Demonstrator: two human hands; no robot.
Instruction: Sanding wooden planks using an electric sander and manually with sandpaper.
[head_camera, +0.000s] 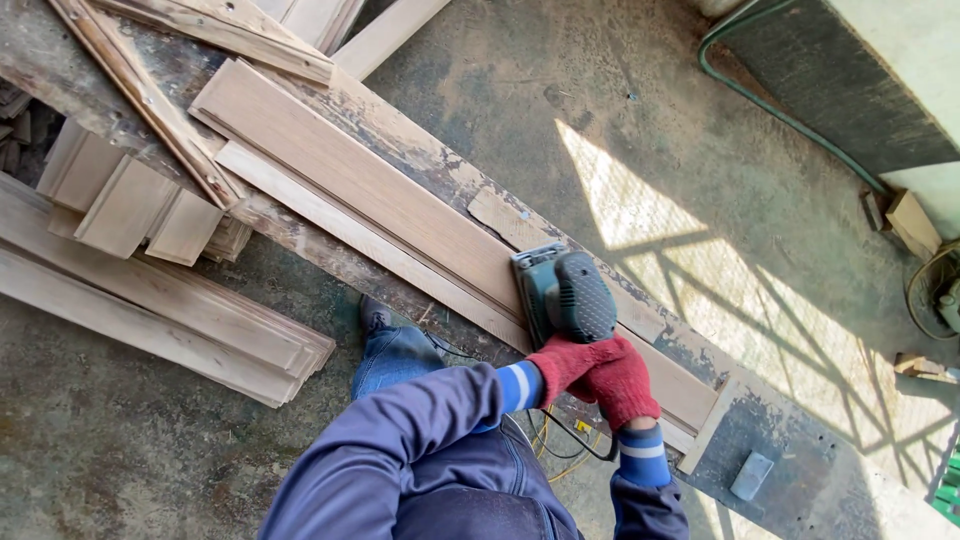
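A dark green and black electric sander (566, 293) rests flat on a long pale wooden board (360, 180) laid across a worn, paint-flecked workbench plank (420, 150). My left hand (562, 362) and my right hand (622, 382), both in red knit gloves, are clasped together on the rear of the sander, at its handle. Blue sleeves with white-striped cuffs lead back to my body. The sander's cord (560, 440) hangs below my hands.
Stacked boards (150, 300) and short offcuts (130, 205) lie on the concrete floor at left. More planks (230, 30) cross the top left. A green hose (780, 110) runs along the wall at right. A small grey block (751, 475) sits on the bench end. My shoe (378, 318) stands below the bench.
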